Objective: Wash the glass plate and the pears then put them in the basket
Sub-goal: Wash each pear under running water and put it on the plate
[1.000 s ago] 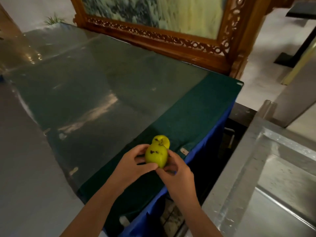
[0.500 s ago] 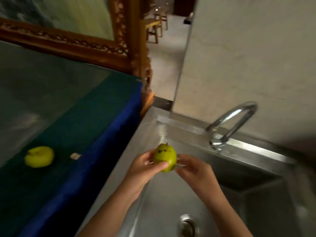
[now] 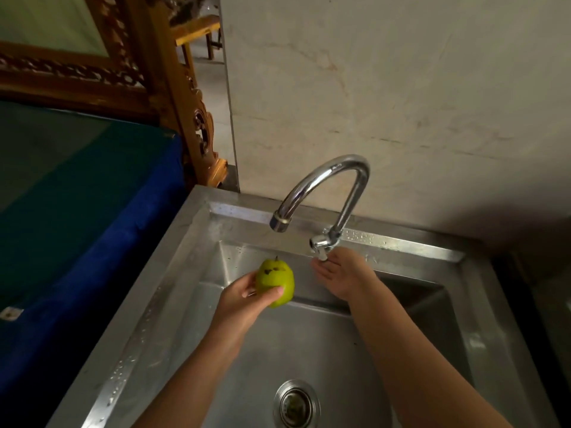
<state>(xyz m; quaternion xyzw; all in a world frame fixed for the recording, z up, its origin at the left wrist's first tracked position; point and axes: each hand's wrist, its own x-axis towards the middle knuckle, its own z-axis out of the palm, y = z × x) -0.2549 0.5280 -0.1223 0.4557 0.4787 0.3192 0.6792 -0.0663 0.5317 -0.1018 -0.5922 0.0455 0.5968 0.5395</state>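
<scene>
Head view: the left hand is cupping a green pear, thumb and fingers curled against its lower side, stem pointing to 12 o'clock. The pear is hanging over the steel sink, at 7 o'clock from the faucet spout. The right hand, at 3 o'clock from the pear, is touching the tap handle with loosely extended fingers. No legible writing is showing.

A yellow-green pear with dark brown blotches near its stem sits above a dull silver-grey steel sink. Behind the sink rise a shiny chrome tap and a pale beige wall with faint brownish streaks. Left of the sink hangs a bright blue cloth under a dark green top, with a carved orange-brown wooden frame behind.
</scene>
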